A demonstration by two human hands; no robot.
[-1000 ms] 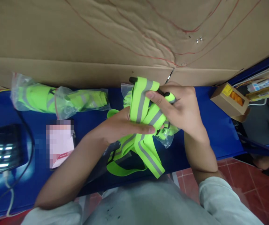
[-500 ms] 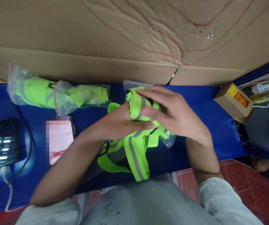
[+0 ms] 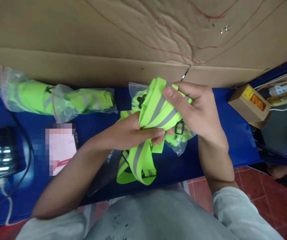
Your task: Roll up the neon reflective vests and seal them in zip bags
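A neon-green reflective strap [image 3: 155, 110] with grey stripes is gathered in folds between my hands. My left hand [image 3: 131, 131] is closed round its lower folds, with the thumb lying across the front. Higher up on the right, my right hand [image 3: 195, 106] pinches the folded bands between thumb and fingers. A black buckle [image 3: 179, 127] shows just below my right hand. Loose loops of the strap hang down toward the table's front edge. Behind and under my hands lies a clear plastic bag [image 3: 136, 88] with more green strap, partly hidden.
Bagged green straps [image 3: 31, 96] lie at the back left of the blue table [image 3: 229, 140]. A partly blurred pink item [image 3: 62, 146] and a dark glossy device [image 3: 2, 153] with cables are at left. A cardboard box [image 3: 244, 103] stands at the right edge, before a cardboard wall [image 3: 83, 30].
My right hand has turned from lying over the bundle to pinching its folds, which now stand up higher and fan out. The hanging loops have drawn up slightly.
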